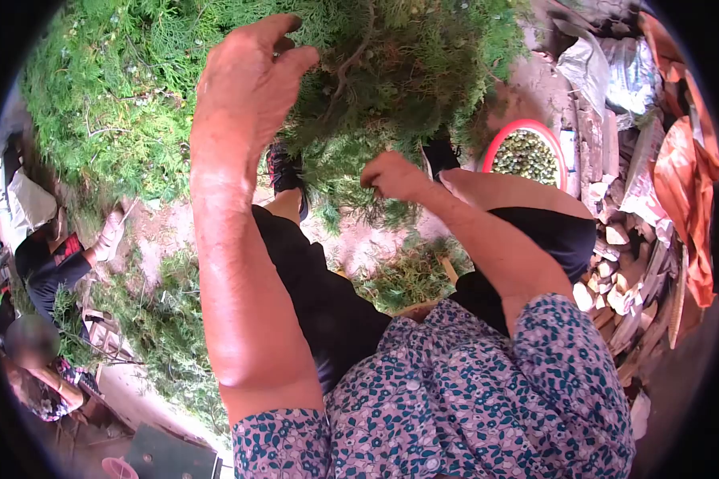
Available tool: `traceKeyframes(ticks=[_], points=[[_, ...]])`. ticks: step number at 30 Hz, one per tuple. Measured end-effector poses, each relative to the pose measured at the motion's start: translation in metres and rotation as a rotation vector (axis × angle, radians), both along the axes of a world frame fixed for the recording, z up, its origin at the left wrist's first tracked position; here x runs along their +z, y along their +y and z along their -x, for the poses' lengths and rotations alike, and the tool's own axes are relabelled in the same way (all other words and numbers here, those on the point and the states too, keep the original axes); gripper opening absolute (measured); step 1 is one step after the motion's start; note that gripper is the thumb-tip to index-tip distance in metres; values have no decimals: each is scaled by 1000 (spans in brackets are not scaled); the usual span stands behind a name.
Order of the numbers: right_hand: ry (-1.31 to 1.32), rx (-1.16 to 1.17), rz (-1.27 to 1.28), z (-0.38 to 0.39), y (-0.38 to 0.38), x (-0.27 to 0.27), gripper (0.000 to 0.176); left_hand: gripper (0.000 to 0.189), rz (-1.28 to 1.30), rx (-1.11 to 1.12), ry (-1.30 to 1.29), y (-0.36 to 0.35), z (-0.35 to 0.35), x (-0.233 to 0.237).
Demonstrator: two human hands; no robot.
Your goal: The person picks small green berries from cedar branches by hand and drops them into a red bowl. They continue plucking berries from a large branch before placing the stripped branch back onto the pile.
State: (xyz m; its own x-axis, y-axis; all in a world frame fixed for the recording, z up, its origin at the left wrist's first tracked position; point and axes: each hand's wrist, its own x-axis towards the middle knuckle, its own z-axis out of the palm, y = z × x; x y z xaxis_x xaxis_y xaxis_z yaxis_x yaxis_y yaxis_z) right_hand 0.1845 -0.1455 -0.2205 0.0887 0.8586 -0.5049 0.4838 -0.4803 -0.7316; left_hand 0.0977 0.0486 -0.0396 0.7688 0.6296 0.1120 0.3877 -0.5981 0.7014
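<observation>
Head view looks down over the person's lap, and the left hand point(248, 80) is raised with its fingers half curled and the thumb apart from them, laid against the big conifer branch point(391, 56). Whether it actually grips a twig I cannot tell, but it seems placed there to steady the foliage. Below and to the right of it, the right hand point(391, 177) is closed in a pinch on a sprig point(359, 203) at the lower fringe of that branch, probably because such small parts come off best by fingertip. Further right of this hand, a red-rimmed basin point(526, 122) sits on the ground, filled with small green fruits point(526, 156), seemingly kept within easy reach. Under both hands, cut greens point(407, 275) lie between the knees. Past the basin are stacked firewood point(615, 263) and orange sheeting point(687, 184). Well off to the left of the left hand, another person point(48, 259) sits among more greenery. No label or writing can be read anywhere
</observation>
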Motion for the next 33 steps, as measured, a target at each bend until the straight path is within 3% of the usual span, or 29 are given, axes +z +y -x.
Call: traceKeyframes(ticks=[2, 5, 9, 11, 13, 16, 19, 21, 25, 29, 33], points=[[278, -217, 148, -17, 5, 58, 18, 36, 26, 6, 2, 5, 6, 2], [429, -360, -48, -31, -1, 128, 18, 36, 97, 53, -27, 13, 14, -1], [401, -478, -269, -50, 13, 183, 16, 25, 136, 68, -40, 12, 19, 7], [121, -320, -481, -57, 23, 201, 18, 27, 411, -12, -111, 9, 16, 5], [41, -265, -521, -59, 33, 224, 17, 27, 452, -44, -157, -2, 9, 6], [8, -245, -634, -47, 53, 224, 17, 34, 620, -191, -281, -17, -1, 9], [118, -224, -768, -45, 53, 226, 15, 41, 418, -162, -276, -32, -12, 10], [72, -267, -952, -41, 64, 213, 15, 46, 473, -149, -300, -29, -14, 9], [-98, -257, -1105, -43, 69, 206, 9, 38, 574, -136, -435, -22, -17, -5], [-273, -202, -1170, -44, 62, 212, 7, 29, 444, -87, -445, -20, -19, -6], [-370, -341, -1377, -57, 67, 200, 7, 24, 511, 21, -497, -25, -24, 1]])
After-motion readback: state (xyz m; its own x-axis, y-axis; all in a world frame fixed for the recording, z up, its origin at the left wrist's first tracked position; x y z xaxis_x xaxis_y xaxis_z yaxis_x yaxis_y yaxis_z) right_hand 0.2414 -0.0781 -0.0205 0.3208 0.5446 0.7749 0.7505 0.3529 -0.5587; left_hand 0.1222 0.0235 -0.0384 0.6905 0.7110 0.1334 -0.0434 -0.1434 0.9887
